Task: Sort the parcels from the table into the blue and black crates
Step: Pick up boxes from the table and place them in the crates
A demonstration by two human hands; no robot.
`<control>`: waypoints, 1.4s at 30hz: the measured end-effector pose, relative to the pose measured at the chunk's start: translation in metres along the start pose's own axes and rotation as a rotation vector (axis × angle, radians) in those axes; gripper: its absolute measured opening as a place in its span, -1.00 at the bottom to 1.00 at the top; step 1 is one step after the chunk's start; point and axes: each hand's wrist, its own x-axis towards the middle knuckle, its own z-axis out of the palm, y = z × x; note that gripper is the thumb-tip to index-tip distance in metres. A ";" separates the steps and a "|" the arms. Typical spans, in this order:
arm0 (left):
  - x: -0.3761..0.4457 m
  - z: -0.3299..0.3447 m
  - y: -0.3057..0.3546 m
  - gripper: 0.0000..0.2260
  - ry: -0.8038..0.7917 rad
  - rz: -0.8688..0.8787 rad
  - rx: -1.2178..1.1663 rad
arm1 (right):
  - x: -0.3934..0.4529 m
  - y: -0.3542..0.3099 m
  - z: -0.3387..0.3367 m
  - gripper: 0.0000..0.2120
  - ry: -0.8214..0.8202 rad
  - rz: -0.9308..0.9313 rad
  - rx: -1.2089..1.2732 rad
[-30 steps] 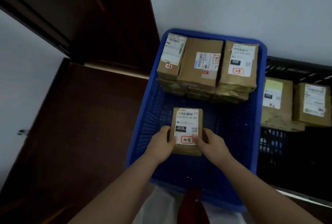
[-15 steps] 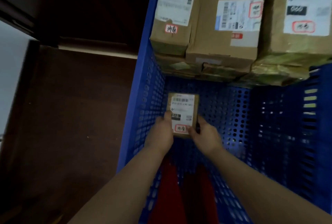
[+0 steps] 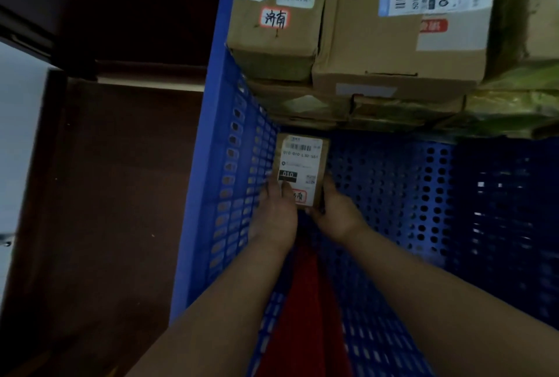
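Observation:
A small brown parcel (image 3: 302, 165) with a white label marked 010 lies low inside the blue crate (image 3: 211, 195), close to its left wall and just in front of the stacked boxes. My left hand (image 3: 275, 213) grips its near left edge, thumb on the label. My right hand (image 3: 335, 210) holds its near right edge with curled fingers. Both forearms reach down into the crate from the bottom of the view.
Stacked cardboard boxes (image 3: 378, 44) with shipping labels fill the crate's far end, several layers deep. The perforated crate floor (image 3: 408, 195) to the right is bare. A dark brown floor (image 3: 121, 195) lies left of the crate. Red fabric (image 3: 305, 316) shows under my arms.
Both hands have lowered the parcel from above the crate down to near its floor, towards the left wall. The camera has dropped closer, so the black crate has left the view.

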 end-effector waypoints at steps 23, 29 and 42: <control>-0.236 -0.149 0.116 -0.63 0.038 0.264 0.159 | -0.303 -0.055 -0.125 -0.56 0.296 -0.101 -0.396; -0.286 -0.174 0.154 -0.65 0.042 0.511 0.388 | -0.384 -0.051 -0.146 -0.62 0.485 -0.028 -0.475; -0.434 -0.291 0.353 -0.63 0.528 1.162 0.670 | -0.603 -0.029 -0.274 -0.68 1.168 0.132 -0.464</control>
